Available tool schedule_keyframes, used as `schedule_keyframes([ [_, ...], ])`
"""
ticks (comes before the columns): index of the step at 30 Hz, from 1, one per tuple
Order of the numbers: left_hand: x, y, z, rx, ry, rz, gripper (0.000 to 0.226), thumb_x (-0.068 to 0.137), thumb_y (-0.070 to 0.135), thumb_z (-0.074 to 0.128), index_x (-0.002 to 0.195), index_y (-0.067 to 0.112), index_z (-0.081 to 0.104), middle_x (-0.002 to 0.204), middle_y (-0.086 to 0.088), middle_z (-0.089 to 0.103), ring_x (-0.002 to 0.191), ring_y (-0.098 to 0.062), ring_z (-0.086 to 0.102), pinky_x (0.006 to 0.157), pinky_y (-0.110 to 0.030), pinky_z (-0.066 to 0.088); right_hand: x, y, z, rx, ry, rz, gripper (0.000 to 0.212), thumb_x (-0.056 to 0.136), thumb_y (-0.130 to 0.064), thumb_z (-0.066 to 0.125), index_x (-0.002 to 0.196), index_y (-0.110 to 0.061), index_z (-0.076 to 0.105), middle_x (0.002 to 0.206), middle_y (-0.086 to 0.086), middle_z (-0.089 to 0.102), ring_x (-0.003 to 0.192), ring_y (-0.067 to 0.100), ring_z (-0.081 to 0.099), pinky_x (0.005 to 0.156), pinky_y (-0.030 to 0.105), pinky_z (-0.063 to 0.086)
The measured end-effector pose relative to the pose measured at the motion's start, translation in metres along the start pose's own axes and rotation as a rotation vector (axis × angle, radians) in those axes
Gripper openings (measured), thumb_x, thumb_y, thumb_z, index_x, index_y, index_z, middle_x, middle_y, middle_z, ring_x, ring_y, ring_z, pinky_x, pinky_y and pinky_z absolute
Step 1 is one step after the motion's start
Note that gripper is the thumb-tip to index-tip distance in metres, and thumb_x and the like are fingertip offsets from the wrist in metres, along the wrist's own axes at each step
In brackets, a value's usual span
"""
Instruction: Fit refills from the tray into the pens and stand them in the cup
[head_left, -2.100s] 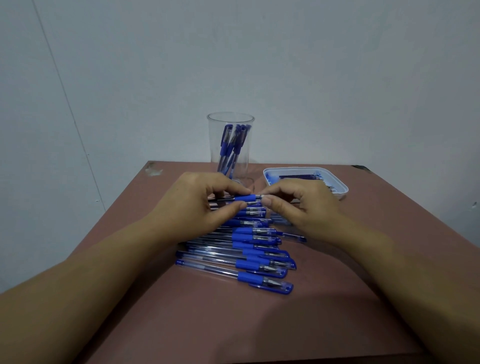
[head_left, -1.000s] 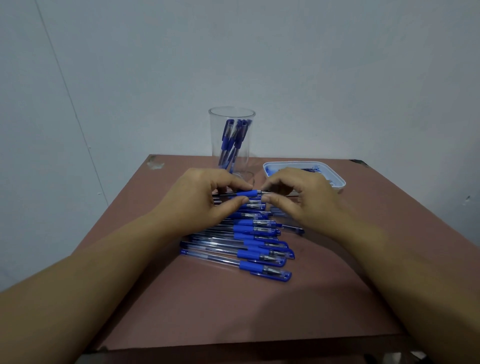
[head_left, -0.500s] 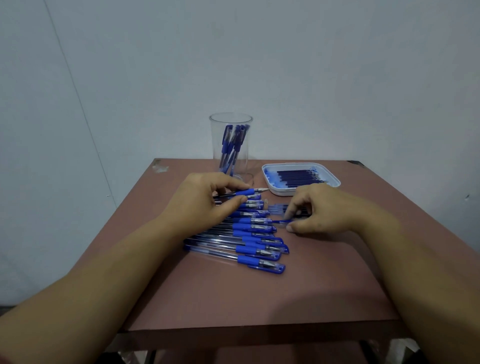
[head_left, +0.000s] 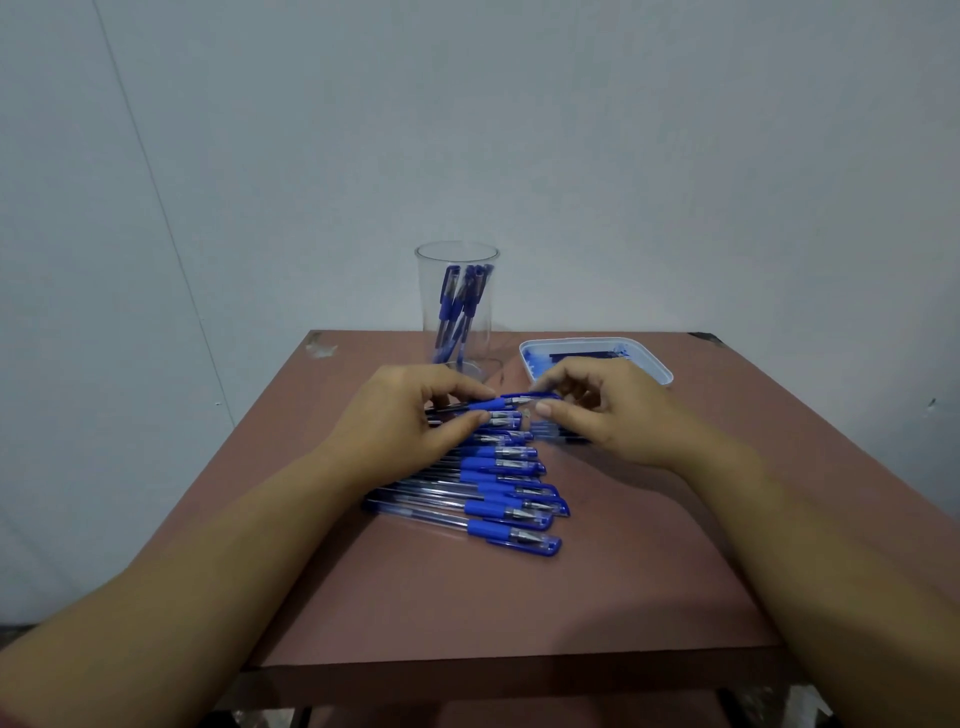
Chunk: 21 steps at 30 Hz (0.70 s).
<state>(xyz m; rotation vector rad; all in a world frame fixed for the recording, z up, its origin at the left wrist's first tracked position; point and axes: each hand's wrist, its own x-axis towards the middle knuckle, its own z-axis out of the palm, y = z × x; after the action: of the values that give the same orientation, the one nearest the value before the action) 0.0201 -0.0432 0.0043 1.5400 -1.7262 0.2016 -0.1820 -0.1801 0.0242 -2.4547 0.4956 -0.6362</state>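
We pinch one pen (head_left: 492, 405) between the thumb and forefinger of our left hand (head_left: 410, 415), gripping it at its blue grip and holding it level just above the far end of the row of pens (head_left: 498, 499). Our right hand (head_left: 608, 410) meets it from the other side, its thumb and forefinger closed on a blue cap (head_left: 537, 397) at the pen's tip; we cannot tell whether the cap is pushed fully home. The row lies across the middle of the table (head_left: 519, 597). The clear cup (head_left: 457, 312) stands at the middle of the far edge with several capped pens (head_left: 460, 299) upright inside. The tray (head_left: 655, 372) sits just beside it toward the far right corner, with dark refills (head_left: 582, 355) in it.
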Motion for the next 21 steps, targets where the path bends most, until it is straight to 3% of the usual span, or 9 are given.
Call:
schedule_keyframes([
  [3,0.0,0.002,0.002,0.019,0.016,0.057,0.021,0.083,0.024,0.077,0.104,0.027,0.076,0.087,0.021,0.068,0.077,0.004,0.061,0.068,-0.006,0.043,0.002,-0.002,0.008,0.044,0.02,-0.019,0.009,0.091,-0.029,0.067,0.098,-0.034,0.069,0.076,-0.01,0.065,0.068,0.005,0.055,0.062,0.019,0.046],
  [7,-0.002,0.003,0.004,0.047,0.066,0.137,0.021,0.082,0.017,0.078,0.103,0.018,0.076,0.087,0.01,0.071,0.077,0.002,0.061,0.071,-0.003,0.042,0.002,-0.006,0.013,0.123,0.058,-0.032,0.007,0.09,-0.025,0.068,0.096,-0.027,0.072,0.07,-0.013,0.066,0.062,0.0,0.055,0.059,0.012,0.041],
  [11,-0.003,0.005,0.004,0.033,0.092,0.165,0.019,0.083,0.014,0.076,0.102,0.015,0.076,0.084,0.012,0.068,0.074,0.001,0.059,0.069,-0.003,0.041,0.0,-0.011,0.014,0.171,0.074,-0.036,0.006,0.09,-0.024,0.068,0.093,-0.027,0.071,0.068,-0.012,0.066,0.061,0.002,0.055,0.057,0.013,0.043],
  [15,0.005,0.013,0.003,-0.024,0.125,0.097,0.022,0.085,0.02,0.075,0.106,0.017,0.074,0.085,0.026,0.06,0.073,0.007,0.058,0.066,-0.003,0.04,0.005,-0.022,0.018,0.482,0.141,0.04,0.005,0.091,-0.015,0.065,0.094,-0.019,0.067,0.082,-0.001,0.071,0.075,0.01,0.067,0.075,0.025,0.057],
  [17,0.011,0.013,0.001,-0.031,0.126,0.061,0.031,0.084,0.031,0.073,0.113,0.02,0.07,0.091,0.026,0.058,0.081,0.007,0.058,0.069,-0.003,0.04,0.013,-0.025,0.015,0.595,0.191,0.104,0.007,0.091,-0.013,0.064,0.097,-0.017,0.066,0.079,0.0,0.073,0.076,0.01,0.069,0.076,0.027,0.058],
  [21,0.03,-0.01,-0.024,0.04,0.164,-0.052,0.074,0.072,0.047,0.079,0.137,0.028,0.049,0.125,0.014,0.049,0.109,0.007,0.046,0.086,-0.007,0.04,0.035,-0.029,-0.015,0.655,0.43,0.107,0.016,0.093,-0.005,0.062,0.098,-0.02,0.06,0.071,-0.003,0.071,0.07,0.008,0.068,0.079,0.027,0.057],
])
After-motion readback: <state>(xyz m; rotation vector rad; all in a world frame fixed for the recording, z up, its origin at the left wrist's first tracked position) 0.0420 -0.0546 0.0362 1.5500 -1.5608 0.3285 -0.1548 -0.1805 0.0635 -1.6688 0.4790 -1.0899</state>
